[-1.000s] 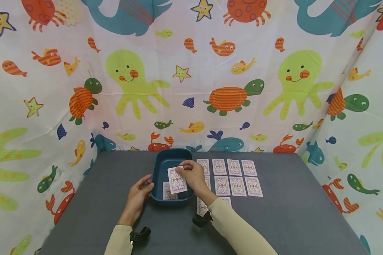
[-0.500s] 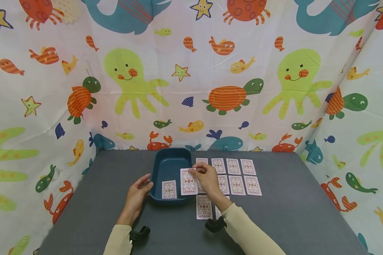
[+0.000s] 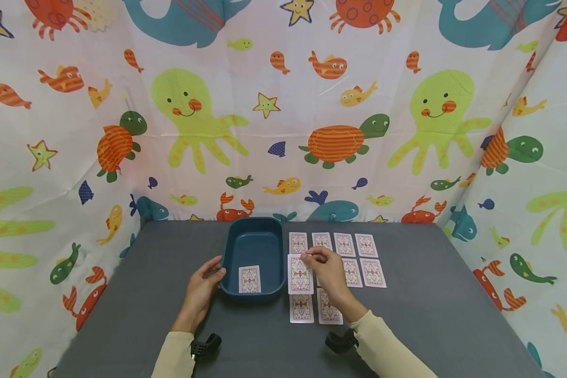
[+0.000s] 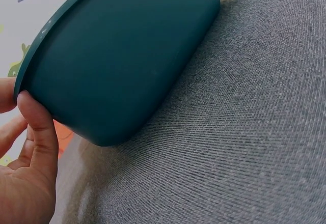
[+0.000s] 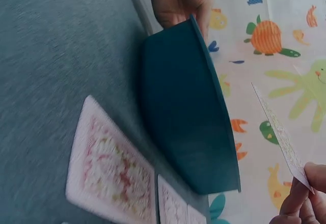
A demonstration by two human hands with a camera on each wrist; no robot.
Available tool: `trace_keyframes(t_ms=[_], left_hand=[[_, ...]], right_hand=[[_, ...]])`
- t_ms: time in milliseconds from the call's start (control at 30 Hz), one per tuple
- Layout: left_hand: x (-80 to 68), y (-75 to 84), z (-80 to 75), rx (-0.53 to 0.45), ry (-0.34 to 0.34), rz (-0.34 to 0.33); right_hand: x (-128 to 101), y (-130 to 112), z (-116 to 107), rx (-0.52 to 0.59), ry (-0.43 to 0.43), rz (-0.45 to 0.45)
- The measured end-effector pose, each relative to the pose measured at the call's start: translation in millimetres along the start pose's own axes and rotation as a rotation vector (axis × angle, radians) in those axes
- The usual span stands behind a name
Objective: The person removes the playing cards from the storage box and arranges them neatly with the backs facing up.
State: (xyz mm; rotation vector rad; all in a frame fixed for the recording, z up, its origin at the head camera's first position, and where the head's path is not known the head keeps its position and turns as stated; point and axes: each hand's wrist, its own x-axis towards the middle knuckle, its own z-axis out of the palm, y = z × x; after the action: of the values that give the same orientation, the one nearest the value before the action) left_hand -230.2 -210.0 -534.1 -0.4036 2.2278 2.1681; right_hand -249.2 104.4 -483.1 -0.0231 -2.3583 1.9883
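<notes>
A playing card (image 3: 300, 274), patterned back showing, is pinched at its upper right corner by my right hand (image 3: 329, 273). It is held up just right of a blue plastic tub (image 3: 255, 297), overlapping cards laid out on the table. In the right wrist view the held card (image 5: 279, 132) appears nearly edge-on between thumb and fingers. My left hand (image 3: 202, 294) grips the tub's left rim; the left wrist view has the thumb (image 4: 38, 117) on the outer wall near the rim. One card (image 3: 249, 279) lies in the near part of the tub, back up.
Right of the tub, cards lie back up in rows on the grey table (image 3: 434, 325): a back row (image 3: 344, 245), a middle row (image 3: 373, 272) partly hidden by my right hand, and two front cards (image 3: 302, 308). A sea-animal curtain (image 3: 283, 105) surrounds the table.
My right hand has moved right with the pinched card, from above the tub to above the laid-out cards. The left hand has kept its grip on the rim.
</notes>
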Motion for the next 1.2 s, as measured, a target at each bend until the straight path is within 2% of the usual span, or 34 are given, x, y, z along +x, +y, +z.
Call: trace_keyframes(t_ms=[167,567,900,1200], left_hand=[[-4.0,6.4,0.3,-0.012,-0.016,-0.012],[-0.4,0.9,-1.1,0.004,0.003,-0.002],[0.4,0.8,-0.7,-0.004,0.001,-0.014],[0.4,-0.1,-0.1,0.006,0.004,-0.021]], right_hand=[[-3,8,-15,-0.019,0.020,0.013],[-9,19,-51,-0.002,0.116,0.103],[-18,33,-88,-0.071,0.167,0.116],[-26,46,-106,-0.164,0.120,0.136]])
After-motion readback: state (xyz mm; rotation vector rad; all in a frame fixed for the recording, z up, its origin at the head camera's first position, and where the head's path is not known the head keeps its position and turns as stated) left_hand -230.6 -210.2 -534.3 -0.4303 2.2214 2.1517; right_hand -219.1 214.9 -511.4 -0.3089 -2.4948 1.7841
